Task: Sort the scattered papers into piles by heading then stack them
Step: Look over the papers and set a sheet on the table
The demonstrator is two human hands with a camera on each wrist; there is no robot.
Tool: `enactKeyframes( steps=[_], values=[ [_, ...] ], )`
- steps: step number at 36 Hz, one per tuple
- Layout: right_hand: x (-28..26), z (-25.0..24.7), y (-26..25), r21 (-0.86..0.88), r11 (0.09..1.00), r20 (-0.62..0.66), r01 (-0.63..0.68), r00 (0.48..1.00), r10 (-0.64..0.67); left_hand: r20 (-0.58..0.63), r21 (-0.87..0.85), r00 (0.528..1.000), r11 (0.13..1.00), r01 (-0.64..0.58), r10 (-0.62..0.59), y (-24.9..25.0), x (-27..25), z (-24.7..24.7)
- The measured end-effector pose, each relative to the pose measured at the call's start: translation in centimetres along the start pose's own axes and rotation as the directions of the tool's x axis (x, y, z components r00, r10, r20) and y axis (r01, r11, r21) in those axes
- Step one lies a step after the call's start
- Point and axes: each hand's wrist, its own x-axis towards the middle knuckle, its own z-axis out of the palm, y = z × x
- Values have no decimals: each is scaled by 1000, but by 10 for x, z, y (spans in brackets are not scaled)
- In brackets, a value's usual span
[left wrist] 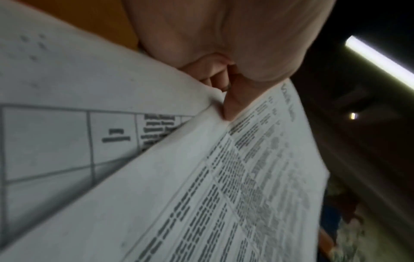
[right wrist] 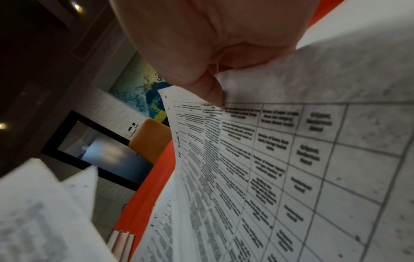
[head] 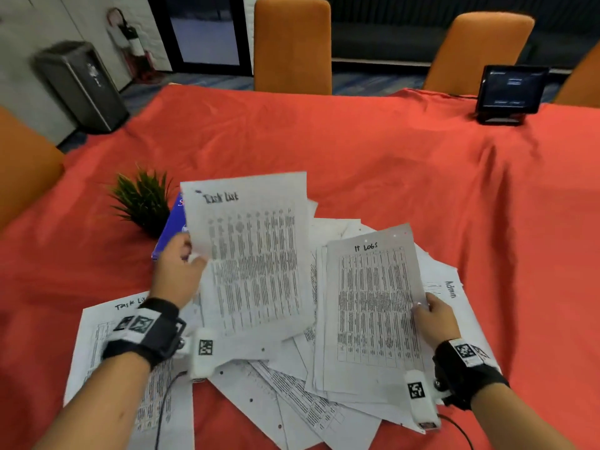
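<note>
My left hand pinches the left edge of a sheet headed "Task List" and holds it lifted above the scattered papers. In the left wrist view the thumb presses on that sheet. My right hand grips the right edge of a small bunch of sheets topped by one headed "IT Logs"; its thumb lies on the printed table. Another "Task List" sheet lies flat at the lower left under my forearm. A sheet marked "Admin" lies at the right.
The table carries a red cloth. A small green plant and a blue book stand just left of the lifted sheet. A small screen sits at the far right edge. Orange chairs surround the table.
</note>
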Motion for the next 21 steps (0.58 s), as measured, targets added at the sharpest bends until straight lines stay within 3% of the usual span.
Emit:
enactKeyframes(
  steps=[7, 11, 16, 21],
  values=[
    [-13, -3, -50, 141, 975, -5, 171, 985, -172, -11, -304, 999, 952, -42, 41, 34, -7, -43],
    [-29, -2, -85, 326, 924, 83, 200, 967, -239, 54, -384, 998, 923, 28, -8, 41, -16, -17],
    [-56, -5, -114, 464, 872, 258, 157, 918, -302, 110, -467, 981, 863, 194, -161, 33, -32, 31],
    [-75, -11, -118, 454, 886, 365, 98, 886, -285, 204, -443, 941, 831, 336, -272, 9, -49, 63]
  ],
)
